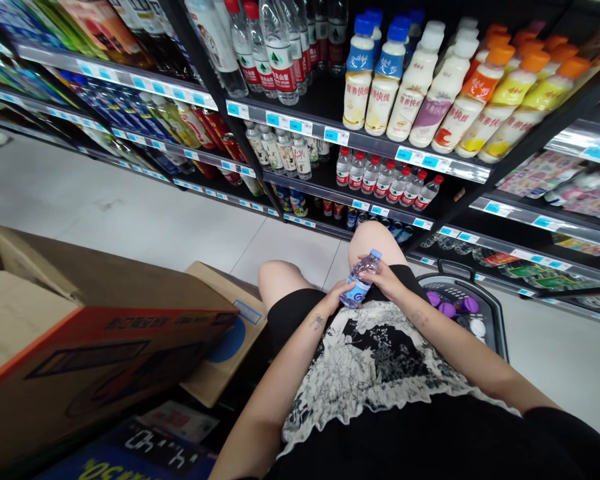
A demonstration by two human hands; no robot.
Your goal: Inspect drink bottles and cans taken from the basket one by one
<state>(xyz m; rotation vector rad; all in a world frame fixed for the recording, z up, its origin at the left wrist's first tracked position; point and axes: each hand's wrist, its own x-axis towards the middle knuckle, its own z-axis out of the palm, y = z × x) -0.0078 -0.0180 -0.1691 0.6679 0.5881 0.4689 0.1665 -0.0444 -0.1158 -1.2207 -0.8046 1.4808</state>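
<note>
A small clear water bottle (357, 290) with a blue cap and a light blue label is held tilted over my lap. The fingers of my left hand (336, 295) close round its lower part. Higher up, near the neck, my right hand (384, 279) grips the same bottle. Some fingers of both hands are hidden behind it. Below the bottle lies the black and white patterned cloth (380, 353) of my clothing, and my bare knees show beyond it.
A dark basket (503, 333) with purple-capped items stands on the floor at right. Open cardboard box (130, 347) at left, beside a flatter carton (230, 360). Ahead, shelves hold milk drink bottles (405, 100), red-capped water bottles (370, 175) and other drinks above pale floor tiles (275, 250).
</note>
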